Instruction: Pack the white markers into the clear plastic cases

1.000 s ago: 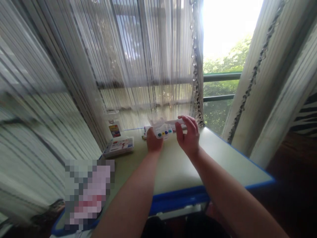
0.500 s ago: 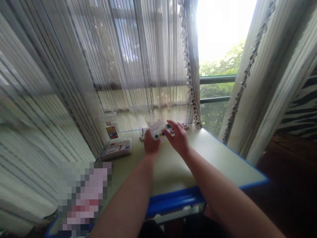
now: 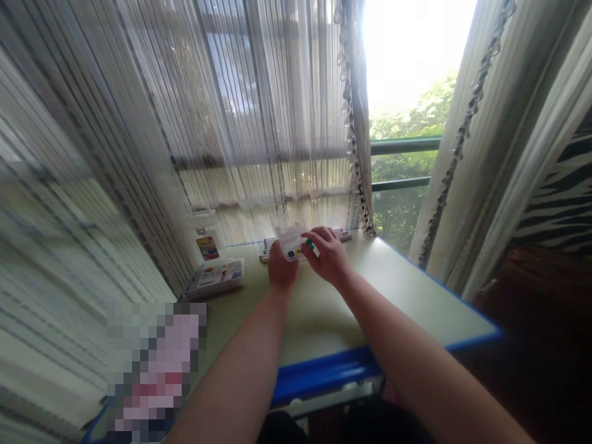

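My left hand (image 3: 282,268) grips a clear plastic marker case (image 3: 289,234) near the far edge of a pale desk (image 3: 324,308), with coloured marker ends showing in the case's near end. My right hand (image 3: 327,254) is closed round a green-capped marker (image 3: 309,245) and holds it at the near end of the case. Several loose markers (image 3: 342,234) lie in a row behind the hands, along the curtain.
A flat printed box (image 3: 216,277) lies at the left of the desk, with a small upright card (image 3: 208,247) behind it. Sheer striped curtains (image 3: 231,123) hang along the back and left. The desk's blue front edge (image 3: 324,373) is near me. An open window (image 3: 407,123) is at right.
My right hand has come down from the loose markers with a green-capped marker to the near end of the case. The left hand keeps its hold.
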`<state>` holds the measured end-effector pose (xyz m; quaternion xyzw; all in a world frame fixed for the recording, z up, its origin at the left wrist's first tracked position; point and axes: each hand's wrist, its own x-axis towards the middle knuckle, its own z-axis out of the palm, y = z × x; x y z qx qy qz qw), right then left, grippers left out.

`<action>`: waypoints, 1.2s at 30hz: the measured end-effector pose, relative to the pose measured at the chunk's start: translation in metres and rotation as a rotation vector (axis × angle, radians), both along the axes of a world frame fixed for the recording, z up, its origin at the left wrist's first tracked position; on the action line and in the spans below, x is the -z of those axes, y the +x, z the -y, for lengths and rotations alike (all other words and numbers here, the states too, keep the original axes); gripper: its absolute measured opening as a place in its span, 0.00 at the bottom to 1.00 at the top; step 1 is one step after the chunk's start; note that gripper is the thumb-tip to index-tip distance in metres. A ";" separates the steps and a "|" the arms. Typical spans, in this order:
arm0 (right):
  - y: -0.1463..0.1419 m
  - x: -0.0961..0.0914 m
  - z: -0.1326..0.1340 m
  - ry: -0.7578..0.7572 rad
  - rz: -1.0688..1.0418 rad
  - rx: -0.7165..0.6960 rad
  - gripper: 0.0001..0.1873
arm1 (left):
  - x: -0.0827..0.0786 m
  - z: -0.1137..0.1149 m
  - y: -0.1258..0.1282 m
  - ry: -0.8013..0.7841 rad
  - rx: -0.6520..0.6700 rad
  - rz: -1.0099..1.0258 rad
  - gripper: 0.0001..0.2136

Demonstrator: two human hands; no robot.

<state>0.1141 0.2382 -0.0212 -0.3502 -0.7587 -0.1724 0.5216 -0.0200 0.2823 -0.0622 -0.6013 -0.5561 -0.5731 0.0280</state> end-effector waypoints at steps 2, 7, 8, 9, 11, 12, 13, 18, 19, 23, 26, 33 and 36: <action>0.000 0.000 -0.001 -0.019 0.001 0.025 0.13 | 0.000 0.000 0.000 -0.001 -0.001 -0.005 0.11; -0.001 0.001 -0.002 -0.019 -0.030 0.004 0.12 | 0.000 0.000 0.001 -0.035 -0.015 -0.004 0.11; -0.001 0.001 -0.002 -0.014 -0.036 0.000 0.12 | 0.000 0.000 0.001 -0.041 -0.014 -0.003 0.12; -0.001 0.001 -0.002 -0.010 -0.040 -0.002 0.11 | 0.000 0.001 0.001 -0.045 -0.011 -0.002 0.12; -0.001 0.003 -0.004 -0.005 -0.046 -0.004 0.10 | -0.001 0.002 0.001 -0.044 0.004 -0.007 0.12; -0.001 0.003 -0.005 0.000 -0.050 -0.007 0.10 | -0.001 0.003 0.001 -0.044 0.005 -0.009 0.12; -0.001 0.004 -0.005 0.006 -0.054 -0.012 0.10 | -0.001 0.003 0.001 -0.044 0.002 -0.011 0.12; -0.001 0.004 -0.005 0.056 -0.092 -0.047 0.11 | -0.001 0.002 0.001 -0.043 -0.022 -0.009 0.12; -0.001 0.003 -0.004 0.064 -0.105 -0.051 0.11 | 0.000 0.002 0.001 -0.039 -0.022 -0.010 0.12; -0.001 0.001 0.001 0.106 -0.136 -0.049 0.11 | 0.001 0.001 0.001 -0.023 -0.009 -0.020 0.11; 0.000 0.001 0.002 0.132 -0.145 -0.036 0.11 | 0.001 0.000 0.000 -0.008 -0.016 -0.037 0.12; 0.000 0.001 -0.002 0.128 -0.173 -0.007 0.12 | 0.003 -0.003 -0.001 -0.005 -0.014 -0.066 0.10; 0.000 0.002 -0.006 0.122 -0.186 -0.012 0.12 | 0.004 -0.005 -0.001 0.008 -0.006 -0.070 0.11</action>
